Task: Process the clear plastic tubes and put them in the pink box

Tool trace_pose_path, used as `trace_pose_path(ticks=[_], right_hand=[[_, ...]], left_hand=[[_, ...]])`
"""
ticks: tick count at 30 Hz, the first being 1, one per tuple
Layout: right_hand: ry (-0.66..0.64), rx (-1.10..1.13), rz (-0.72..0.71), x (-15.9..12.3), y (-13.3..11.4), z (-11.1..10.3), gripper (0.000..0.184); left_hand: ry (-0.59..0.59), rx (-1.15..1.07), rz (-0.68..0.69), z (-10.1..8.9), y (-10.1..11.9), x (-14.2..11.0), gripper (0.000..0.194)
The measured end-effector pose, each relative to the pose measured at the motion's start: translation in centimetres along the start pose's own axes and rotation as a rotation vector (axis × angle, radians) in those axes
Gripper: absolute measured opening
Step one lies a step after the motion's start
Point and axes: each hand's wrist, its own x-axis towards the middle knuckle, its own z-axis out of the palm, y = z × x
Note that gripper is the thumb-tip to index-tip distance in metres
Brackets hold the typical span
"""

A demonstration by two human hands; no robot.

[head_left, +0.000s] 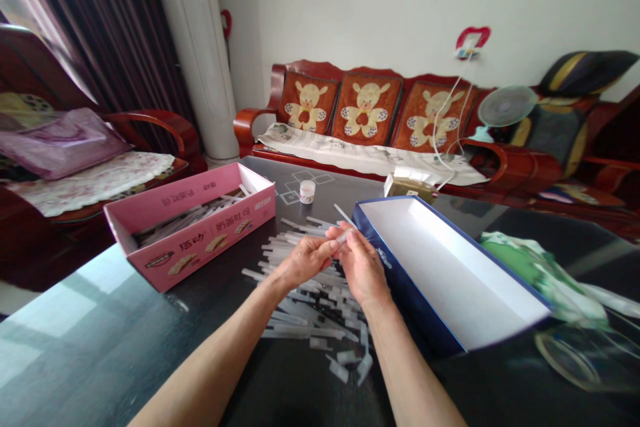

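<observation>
My left hand (pixel 306 260) and my right hand (pixel 361 268) meet over the middle of the table. Between their fingertips they pinch a small translucent white plastic tube (pixel 343 238). Another slim pale stick (pixel 343 214) shows just beyond the fingers; whether it is held or lies on the table I cannot tell. Beneath both hands spreads a loose pile of similar whitish tubes (pixel 285 327), partly hidden by the hands and forearms. Some short, wider pieces (pixel 339 369) lie at the near end of the pile.
To the left stands a pink box (pixel 220 240) with many pale sticks inside. An open blue box (pixel 400 280) with a white interior is on the right. Behind the pile sits a small white cup (pixel 307 192). A green-and-white bag (pixel 545 273) lies far right on the dark table (pixel 120 340).
</observation>
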Motion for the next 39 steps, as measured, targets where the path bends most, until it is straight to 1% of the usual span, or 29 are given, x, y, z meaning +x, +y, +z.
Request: trace_pose_path(ticks=[3, 6, 9, 12, 14, 17, 19, 21, 23, 24, 26, 27, 28, 30, 31, 33, 35, 37, 39], right_hand=[[0.068, 0.035, 0.039, -0.1, 0.4, 0.6, 0.035], [0.166, 0.004, 0.039, -0.1, 1.1, 0.8, 0.027], [0.28, -0.02, 0.034, -0.1, 1.5, 0.8, 0.027], [0.328, -0.043, 0.039, -0.1, 1.3, 0.8, 0.03], [0.308, -0.022, 0.042, -0.2, 1.2, 0.9, 0.032], [0.253, 0.022, 0.054, -0.4, 1.1, 0.9, 0.033], [0.23, 0.044, 0.052, -0.5, 1.0, 0.8, 0.033], [0.205, 0.057, 0.051, -0.5, 0.8, 0.7, 0.032], [0.173, 0.061, 0.06, -0.3, 0.3, 0.4, 0.032], [0.159, 0.061, 0.062, -0.2, -0.1, 0.2, 0.033], [0.145, 0.058, 0.043, 0.1, -1.0, -0.3, 0.033], [0.145, 0.054, 0.022, 0.3, -1.4, -0.6, 0.034], [0.154, 0.039, -0.007, 0.5, -1.8, -0.8, 0.036], [0.189, -0.036, -0.069, 0.8, -2.3, -1.4, 0.04], [0.209, -0.11, -0.099, 0.9, -2.4, -1.8, 0.043], [0.237, -0.328, -0.161, 1.1, -2.6, -2.5, 0.046], [0.23, -0.597, -0.234, 1.2, -2.6, -3.2, 0.044], [0.189, -0.871, -0.318, 1.2, -2.5, -3.8, 0.034], [0.099, -1.111, -0.403, 1.2, -2.3, -4.0, 0.025]], left_hand=[[0.148, 0.239, 0.076, 1.1, 0.5, -0.3, 0.041], [0.284, 0.496, 0.053, 2.3, 0.9, -0.8, 0.024], [0.335, 0.618, 0.037, 2.9, 0.8, -1.1, 0.024], [0.326, 0.61, 0.058, 2.8, 0.4, -1.1, 0.027], [0.271, 0.493, 0.046, 2.5, 0.1, -0.8, 0.033], [0.13, 0.124, -0.034, 1.9, 0.0, -0.3, 0.046], [0.053, -0.142, -0.135, 1.6, 0.1, -0.2, 0.046], [-0.015, -0.333, -0.25, 1.2, 0.4, -0.3, 0.044], [-0.128, -0.448, -0.35, 0.9, 0.6, -0.5, 0.044], [-0.188, -0.476, -0.379, 0.8, 0.7, -0.5, 0.045], [-0.252, -0.457, -0.38, 0.7, 0.8, -0.6, 0.045], [-0.244, -0.394, -0.348, 0.6, 0.7, -0.6, 0.045], [-0.204, -0.288, -0.29, 0.6, 0.7, -0.6, 0.045], [-0.085, 0.02, -0.12, 0.5, 0.5, -0.5, 0.04], [-0.01, 0.192, -0.029, 0.3, 0.3, -0.5, 0.036], [0.127, 0.506, 0.133, -0.2, 0.0, -0.4, 0.026], [0.213, 0.739, 0.233, -0.8, -0.3, -0.3, 0.025], [0.249, 0.91, 0.284, -1.3, -0.5, -0.3, 0.025], [0.254, 1.026, 0.301, -1.6, -0.7, -0.3, 0.024]])
